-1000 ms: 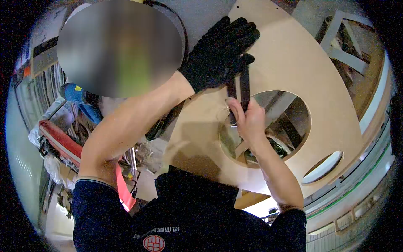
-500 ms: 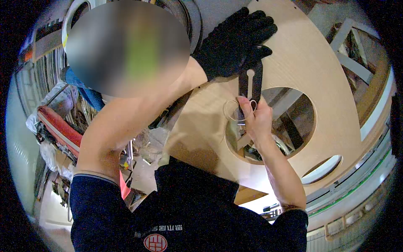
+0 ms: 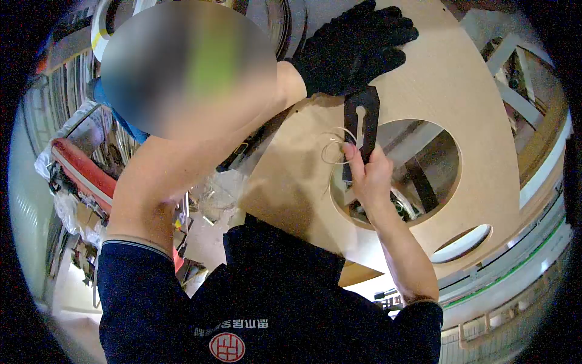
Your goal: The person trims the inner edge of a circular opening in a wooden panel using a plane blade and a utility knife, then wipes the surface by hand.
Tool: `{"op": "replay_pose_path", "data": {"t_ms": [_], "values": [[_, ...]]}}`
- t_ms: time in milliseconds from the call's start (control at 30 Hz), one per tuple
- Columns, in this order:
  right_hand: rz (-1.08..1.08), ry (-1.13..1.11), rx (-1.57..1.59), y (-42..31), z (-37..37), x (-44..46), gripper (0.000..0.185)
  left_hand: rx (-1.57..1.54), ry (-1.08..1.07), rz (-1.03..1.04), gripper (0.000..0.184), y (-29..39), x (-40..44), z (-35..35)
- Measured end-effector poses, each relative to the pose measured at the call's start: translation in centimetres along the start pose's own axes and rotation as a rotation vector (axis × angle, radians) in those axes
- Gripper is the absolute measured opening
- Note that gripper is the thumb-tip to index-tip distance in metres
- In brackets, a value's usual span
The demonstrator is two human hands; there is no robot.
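My left hand (image 3: 357,48), in a black knitted glove, lies with fingers stretched out on the pale wood panel (image 3: 485,139). Just below its wrist side is a flat black slotted trimming tool (image 3: 367,103) with a keyhole-shaped opening. My bare right hand (image 3: 373,173) grips this tool by its lower end, at the left side of the large round cutout (image 3: 424,164). A thin, pale curled strip (image 3: 330,155) loops beside my right thumb. The tool's lower end is partly hidden by my fingers.
A smaller oval cutout (image 3: 462,242) sits near the panel's lower edge. Grey frame bars (image 3: 515,91) lie beyond the panel at the right. A red padded piece (image 3: 82,170) and clutter stand at left. A blurred oval (image 3: 188,70) covers the upper left.
My gloved hand has shifted slightly up and right, baring more of the tool's upper end. The curled strip has swung left, off my right thumb and fingers. My right hand stays on the tool.
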State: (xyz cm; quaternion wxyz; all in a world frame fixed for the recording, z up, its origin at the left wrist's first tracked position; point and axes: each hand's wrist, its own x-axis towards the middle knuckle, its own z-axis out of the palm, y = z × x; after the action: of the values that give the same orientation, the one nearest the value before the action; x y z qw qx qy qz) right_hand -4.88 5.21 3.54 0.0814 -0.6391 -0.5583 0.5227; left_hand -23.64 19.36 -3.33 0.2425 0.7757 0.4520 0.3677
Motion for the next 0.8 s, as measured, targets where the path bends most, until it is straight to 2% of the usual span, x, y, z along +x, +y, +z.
{"op": "replay_pose_path", "data": {"t_ms": [67, 167, 267, 367, 500, 600, 633, 733, 800], "values": [[-0.014, -0.021, 0.043, 0.1, -0.1, 0.4, 0.034, -0.002, 0.009, 0.027, 0.042, -0.3, 0.3, 0.2], [-0.070, -0.058, -0.068, 2.1, 0.6, 1.3, 0.036, 0.139, 0.019, 0.153, 0.042, -1.0, 0.1, 0.7], [-0.049, -0.109, -0.023, 0.6, 1.1, 1.5, 0.039, -0.034, 0.031, -0.028, 0.041, 0.2, 0.0, 0.2], [-0.090, -0.112, -0.123, 1.3, 1.0, 1.5, 0.044, -0.087, 0.032, -0.074, 0.041, 0.4, 0.0, 0.1], [-0.150, -0.159, -0.202, 2.8, 0.6, 0.9, 0.047, -0.038, 0.069, -0.025, 0.041, 0.3, 0.1, -0.3], [-0.113, -0.153, -0.100, 3.3, 0.9, 0.4, 0.049, -0.051, 0.050, -0.052, 0.040, 0.3, -0.2, -0.1], [-0.148, -0.176, -0.175, 3.6, 0.8, 0.8, 0.051, -0.052, 0.052, -0.052, 0.040, 0.3, -0.1, -0.1], [-0.114, -0.247, -0.280, 2.1, 1.2, 1.0, 0.034, -0.046, 0.061, -0.056, 0.040, 0.5, -0.1, -0.1], [-0.142, -0.217, -0.263, 2.4, 1.7, 1.1, 0.036, -0.039, 0.077, -0.067, 0.040, 0.4, -0.2, -0.3]]}}
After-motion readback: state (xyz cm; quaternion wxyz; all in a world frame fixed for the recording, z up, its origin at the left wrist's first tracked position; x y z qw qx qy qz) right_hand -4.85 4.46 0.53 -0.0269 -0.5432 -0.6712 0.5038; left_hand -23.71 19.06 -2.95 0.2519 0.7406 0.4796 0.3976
